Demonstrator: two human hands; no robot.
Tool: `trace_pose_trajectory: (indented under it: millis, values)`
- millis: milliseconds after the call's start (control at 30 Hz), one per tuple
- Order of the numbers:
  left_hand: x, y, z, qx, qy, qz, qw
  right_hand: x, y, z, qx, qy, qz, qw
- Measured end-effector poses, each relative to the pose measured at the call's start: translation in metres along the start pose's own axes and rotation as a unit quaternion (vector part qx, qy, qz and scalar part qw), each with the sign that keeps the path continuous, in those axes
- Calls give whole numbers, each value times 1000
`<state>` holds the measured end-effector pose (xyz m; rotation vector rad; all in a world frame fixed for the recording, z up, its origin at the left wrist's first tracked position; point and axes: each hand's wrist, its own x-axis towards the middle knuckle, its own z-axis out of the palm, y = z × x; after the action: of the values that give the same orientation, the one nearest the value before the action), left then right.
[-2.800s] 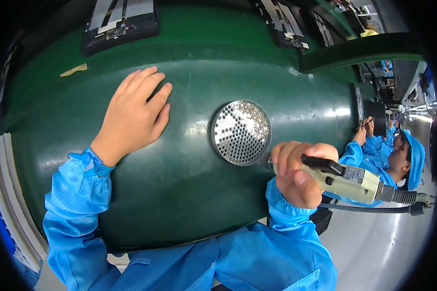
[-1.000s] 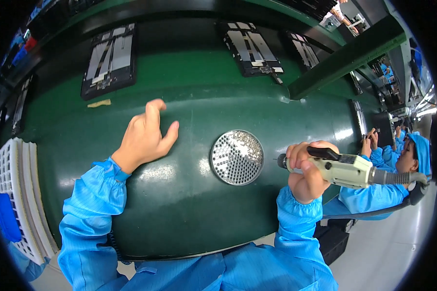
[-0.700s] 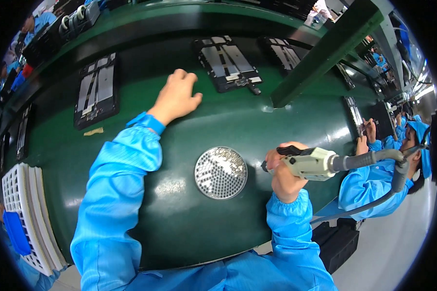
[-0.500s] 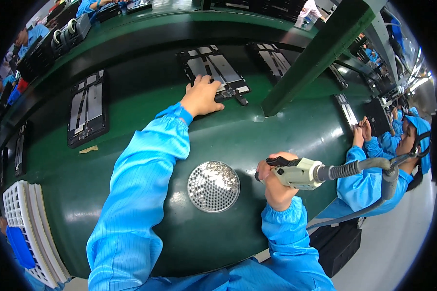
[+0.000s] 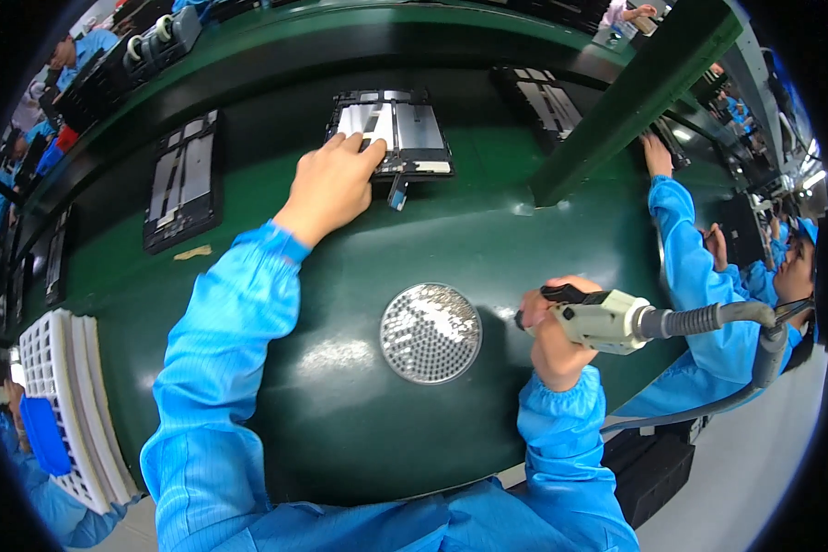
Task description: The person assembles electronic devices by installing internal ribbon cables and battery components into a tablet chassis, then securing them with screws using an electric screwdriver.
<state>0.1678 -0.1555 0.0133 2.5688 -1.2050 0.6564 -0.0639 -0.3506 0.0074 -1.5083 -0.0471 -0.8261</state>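
My left hand [image 5: 331, 191] grips the near left part of an opened tablet [image 5: 419, 124], fingers over its top and the thumb hidden. Pale battery panels and dark strips show inside the tablet, and a short flat cable end [image 5: 397, 193] hangs from its near edge. In my right hand [image 5: 558, 340] is a pale electric screwdriver [image 5: 607, 322] with a black lever, held sideways above the bench with its ribbed grey hose running right. Between my arms lies a round dish [image 5: 431, 333] with a grid of small holes and shiny tiny parts, too small to name.
Other opened tablets lie on the dark strip to the left [image 5: 184, 184] and right [image 5: 545, 103]. A green post [image 5: 635, 101] rises right of centre. White grid trays [image 5: 55, 396] stand at lower left. At right a co-worker's arm [image 5: 690, 248] reaches past the post.
The tablet under my left hand has turned straighter and its near edge has come toward me. My left hand has shifted to its left side. The co-worker's arm has reached farther out.
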Motion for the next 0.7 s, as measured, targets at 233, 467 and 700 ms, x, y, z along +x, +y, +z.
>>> trace_pose_trajectory:
  millis: [233, 467, 700]
  values:
    - [-170, 58, -114, 126, -34, -39, 991, -5, -8, 5, -24, 16, 28, 999]
    - [-240, 91, -141, 50, -188, -76, 978, -2, -8, 7, 32, -10, -16, 999]
    - [-233, 86, -137, -85, -185, 48, 978, 0, -4, 15, 47, -37, -9, 998]
